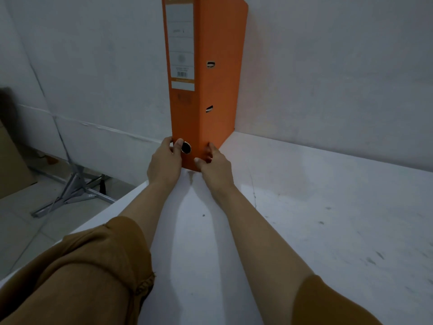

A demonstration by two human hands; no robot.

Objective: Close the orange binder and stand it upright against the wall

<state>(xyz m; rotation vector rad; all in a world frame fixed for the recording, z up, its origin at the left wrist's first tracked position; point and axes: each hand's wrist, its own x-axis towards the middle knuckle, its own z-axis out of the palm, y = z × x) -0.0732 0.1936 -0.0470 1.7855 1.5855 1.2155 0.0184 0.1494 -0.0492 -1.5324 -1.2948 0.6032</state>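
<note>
The orange binder (210,85) is shut and stands upright on the white table (316,219), its far edge against the white wall (328,66). Its spine faces me, with a white label and a black finger hole near the bottom. My left hand (165,163) grips the bottom left corner of the spine, thumb beside the finger hole. My right hand (214,165) holds the bottom right corner, fingers on the side cover. The binder's top runs out of the frame.
The table's left edge drops to a tiled floor where a metal stand (72,191) and a brown cardboard sheet (11,165) sit. Brown sleeves (93,266) cover my upper arms. The tabletop stretches bare to the right.
</note>
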